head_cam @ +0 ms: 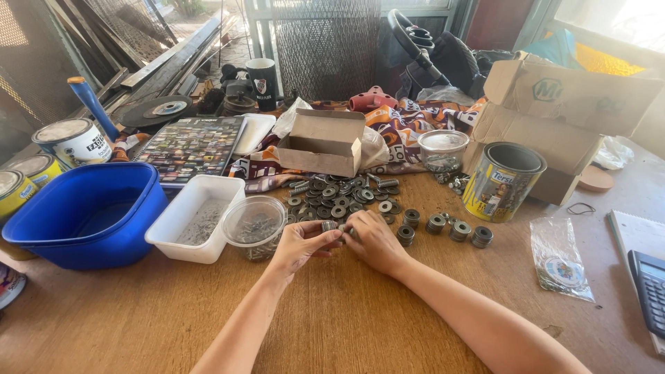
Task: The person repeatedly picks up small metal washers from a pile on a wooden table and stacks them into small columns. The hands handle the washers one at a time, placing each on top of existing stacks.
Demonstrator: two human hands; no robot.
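The person's left hand [299, 244] and right hand [372, 240] met over the wooden table [346, 312], fingertips pressed together around a short stack of washers [330, 226], flat metal rings with dull grey faces. Both hands were closed on that stack, the left thumb and fingers curled under it, the right hand's fingers steadying its other end.

Just beyond the knuckles lay a loose heap of washers [339, 194], round and dark, scattered flat on the grain. To the right of the right hand stood several small finished stacks [443, 225], squat cylinders set in a ragged row. Further right rose a yellow tin can [502, 181] with an open top, and near it a crinkled clear plastic bag [560, 260].

Close to the left hand sat a round clear plastic tub [255, 225] holding small metal bits, touching a white rectangular tray [197, 216]. Left of that was a deep blue plastic basin [90, 215], smooth and glossy. Beyond the heap an open cardboard box [322, 143] rested on patterned cloth [402, 131], with a second clear tub [443, 150] beside it.
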